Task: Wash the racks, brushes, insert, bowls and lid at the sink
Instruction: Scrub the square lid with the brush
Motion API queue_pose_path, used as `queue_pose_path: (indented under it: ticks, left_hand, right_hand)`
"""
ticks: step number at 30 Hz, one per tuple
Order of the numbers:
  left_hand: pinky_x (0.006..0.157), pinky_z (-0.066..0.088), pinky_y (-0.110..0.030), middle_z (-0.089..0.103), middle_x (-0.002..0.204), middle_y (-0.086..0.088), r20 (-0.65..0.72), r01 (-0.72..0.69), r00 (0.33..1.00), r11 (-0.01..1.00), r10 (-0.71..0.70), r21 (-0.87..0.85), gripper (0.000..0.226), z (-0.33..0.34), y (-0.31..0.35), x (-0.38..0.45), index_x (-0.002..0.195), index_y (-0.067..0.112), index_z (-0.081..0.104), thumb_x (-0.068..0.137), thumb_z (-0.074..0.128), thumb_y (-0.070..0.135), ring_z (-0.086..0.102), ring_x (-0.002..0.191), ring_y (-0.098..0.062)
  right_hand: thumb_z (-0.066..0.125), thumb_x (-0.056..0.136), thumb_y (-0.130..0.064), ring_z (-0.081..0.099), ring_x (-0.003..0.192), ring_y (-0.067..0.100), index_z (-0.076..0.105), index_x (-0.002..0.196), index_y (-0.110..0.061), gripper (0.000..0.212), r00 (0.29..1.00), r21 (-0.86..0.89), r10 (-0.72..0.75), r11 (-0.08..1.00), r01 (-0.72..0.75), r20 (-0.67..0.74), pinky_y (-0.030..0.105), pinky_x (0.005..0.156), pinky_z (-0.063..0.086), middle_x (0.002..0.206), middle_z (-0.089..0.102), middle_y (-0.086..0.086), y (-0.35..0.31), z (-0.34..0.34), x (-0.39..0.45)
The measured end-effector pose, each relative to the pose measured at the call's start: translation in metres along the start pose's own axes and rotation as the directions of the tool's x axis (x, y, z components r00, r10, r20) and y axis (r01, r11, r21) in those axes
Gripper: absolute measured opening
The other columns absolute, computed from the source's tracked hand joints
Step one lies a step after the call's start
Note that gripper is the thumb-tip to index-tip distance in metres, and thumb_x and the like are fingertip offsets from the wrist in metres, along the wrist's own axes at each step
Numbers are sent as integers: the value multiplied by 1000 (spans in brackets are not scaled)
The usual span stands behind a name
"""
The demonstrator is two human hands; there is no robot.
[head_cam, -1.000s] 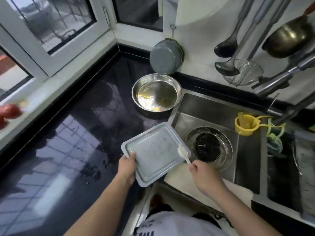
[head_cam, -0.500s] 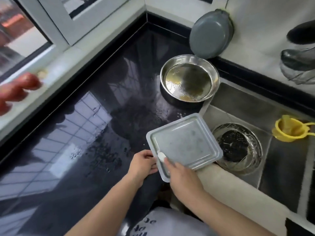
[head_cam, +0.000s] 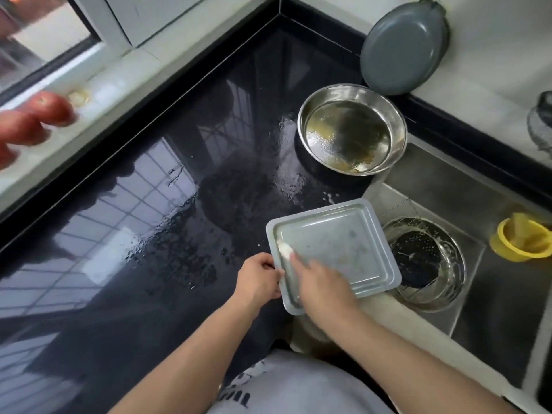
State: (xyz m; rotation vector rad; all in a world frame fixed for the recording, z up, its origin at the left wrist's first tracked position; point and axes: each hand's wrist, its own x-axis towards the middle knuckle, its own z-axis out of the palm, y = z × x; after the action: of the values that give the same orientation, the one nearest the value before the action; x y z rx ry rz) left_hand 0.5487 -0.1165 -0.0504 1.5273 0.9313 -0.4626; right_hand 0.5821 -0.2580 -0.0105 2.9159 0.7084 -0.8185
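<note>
Left hand (head_cam: 259, 277) pinches the near-left edge of the square grey lid (head_cam: 334, 253), thumb on top, holding it tilted over the corner where worktop (head_cam: 125, 234) meets sink (head_cam: 493, 294). Right hand (head_cam: 321, 286) is curled round a small white brush (head_cam: 285, 252), its pale tip pressed to the lid's left rim, scrubbing inside the raised border. Specks and a smear show near the lid's middle, so this piece looks only partly clean.

Just beyond the lid, a steel bowl (head_cam: 352, 130) sits on the wet worktop with yellowish liquid pooled in it. A grey plate (head_cam: 403, 46) leans against the wall behind it. In the sink, a glass bowl (head_cam: 427, 261) sits over the drain strainer, and a yellow funnel (head_cam: 519, 242) lies to its right.

The risk from here: the lid hangs on one pinched edge, likely slick, and a hard brush stroke could twist it loose to drop onto the glass bowl below. The worktop is beaded with water, so anything set down could slide.

Hard to make out: the brush handle is buried in the right hand, which is motion-blurred. Red fruit (head_cam: 30, 121) on the sill is blurred and cut off. No tap, racks or insert can be seen.
</note>
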Motion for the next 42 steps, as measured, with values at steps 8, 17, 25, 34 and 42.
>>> queue_pose_path:
  ticks: [8,17,25,34,42]
  left_hand:
    - [62,63,-35,76,86,-21,-2,17,1000,1000,-17,15,6,-4,5,1,91,4,65,97,63,3,74,69,-30]
    - [63,64,-36,75,90,-18,16,27,999,994,-29,106,4,-2,11,4,92,4,61,97,61,2,76,81,-34]
    - [49,57,-36,63,80,-10,40,60,997,971,-71,231,13,4,32,7,89,16,52,86,44,6,62,62,-25]
    - [80,59,-42,64,95,-1,-8,14,1000,863,-12,506,11,5,44,-3,93,23,52,89,49,13,64,86,-23]
    - [74,64,-50,67,101,-6,-1,45,999,907,-49,418,16,5,35,15,93,24,56,83,52,13,70,89,-31]
  right_hand:
    - [89,62,-18,57,45,26,56,142,-29,87,981,-228,-161,964,134,-105,33,41,44,82,61,3,16,13,10]
    - [48,100,-10,61,94,21,4,159,-43,80,993,-421,-63,907,13,-103,34,72,50,124,50,-1,134,-51,44]
    - [38,105,-31,55,116,31,30,152,-45,50,942,-274,-337,906,324,1,44,91,49,129,50,4,65,-53,78]
    - [84,71,-6,62,75,24,52,143,-36,84,905,-461,-422,813,355,-47,33,55,40,96,64,4,149,-60,60]
    - [42,104,-13,56,118,36,25,158,-32,60,963,-266,-260,936,232,-76,44,89,48,135,51,13,88,-46,56]
